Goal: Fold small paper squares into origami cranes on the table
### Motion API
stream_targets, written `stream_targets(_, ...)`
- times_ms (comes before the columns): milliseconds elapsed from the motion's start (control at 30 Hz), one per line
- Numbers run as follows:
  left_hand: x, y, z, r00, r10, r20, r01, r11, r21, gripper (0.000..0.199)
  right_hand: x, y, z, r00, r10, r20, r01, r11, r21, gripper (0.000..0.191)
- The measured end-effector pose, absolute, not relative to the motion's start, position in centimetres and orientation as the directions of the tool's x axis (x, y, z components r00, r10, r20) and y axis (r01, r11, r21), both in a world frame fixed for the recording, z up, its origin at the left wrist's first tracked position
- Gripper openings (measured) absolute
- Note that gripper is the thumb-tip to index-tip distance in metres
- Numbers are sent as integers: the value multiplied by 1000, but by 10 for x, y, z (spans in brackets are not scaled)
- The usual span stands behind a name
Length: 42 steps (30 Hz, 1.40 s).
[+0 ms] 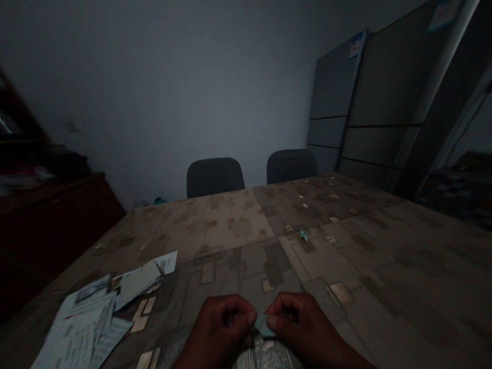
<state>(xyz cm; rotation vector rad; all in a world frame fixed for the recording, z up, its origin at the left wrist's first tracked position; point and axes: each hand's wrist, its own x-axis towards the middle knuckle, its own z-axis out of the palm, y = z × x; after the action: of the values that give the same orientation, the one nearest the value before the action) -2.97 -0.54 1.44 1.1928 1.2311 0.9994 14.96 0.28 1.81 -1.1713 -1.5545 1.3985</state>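
Observation:
Near the front edge of the view, a small piece of folded green paper [263, 327] is held between both hands, just above the tabletop. My left hand [226, 325] pinches its left side between thumb and forefinger. On the right side, my right hand [302, 323] grips it with the thumb laid over the front. The fingertips hide parts of the paper, so its full shape cannot be made out. Farther back on the table stands a small green folded-paper figure [303, 234], apart from both hands.
A patterned cloth covers the wide table [230, 246]. Loose printed papers [80, 323] and a stack of cards [140, 282] lie at the left. Two dark chairs, one left [215, 177] and one right [292, 165], stand beyond the far edge. Tall cabinet panels [384, 97] rise at the right.

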Motion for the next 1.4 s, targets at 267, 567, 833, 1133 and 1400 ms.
stream_targets(267, -32, -6, 15, 166, 984, -57, -78, 71, 994, 30, 151, 3, 15, -293, 956, -17, 122, 20, -992, 10)
stream_targets(567, -24, -8, 8, 126, 977, -173, -224, 198, 954, 32, 142, 0, 3, -288, 957, -26, 79, -4, -997, 17)
stream_targets(833, -26, -2, 13, 15, 982, -189, -312, 184, 932, 31, 149, 3, 11, -252, 967, -45, 16, -43, -999, 23)
stream_targets(1133, -16, -9, 5, -41, 975, -217, -354, 189, 916, 34, 135, -2, -4, -287, 954, -82, 24, -78, -997, 19)
stream_targets(1400, -35, 2, 21, -116, 974, -193, -327, 146, 934, 33, 145, 2, 8, -273, 954, -126, 129, -94, -987, 9)
